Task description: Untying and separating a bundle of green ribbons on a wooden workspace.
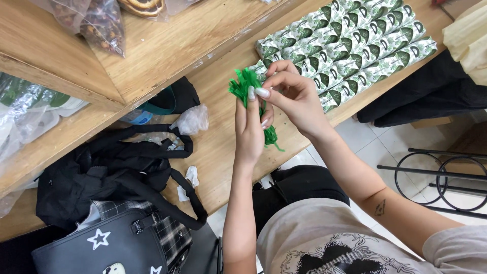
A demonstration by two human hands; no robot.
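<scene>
My left hand is closed around a bundle of thin green twist ties, its top fanning out above my fingers and its lower end sticking out below. My right hand reaches in from the right, thumb and forefinger pinching at the top of the bundle. Both hands hover over a wooden table. Just beyond them lie rows of small white packets with green leaf print.
A black bag with long straps and a black handbag with white stars lie at the left. Crumpled clear plastic and paper scraps sit on the table. A wooden shelf carries bags of dried goods. A black wire rack stands at the right.
</scene>
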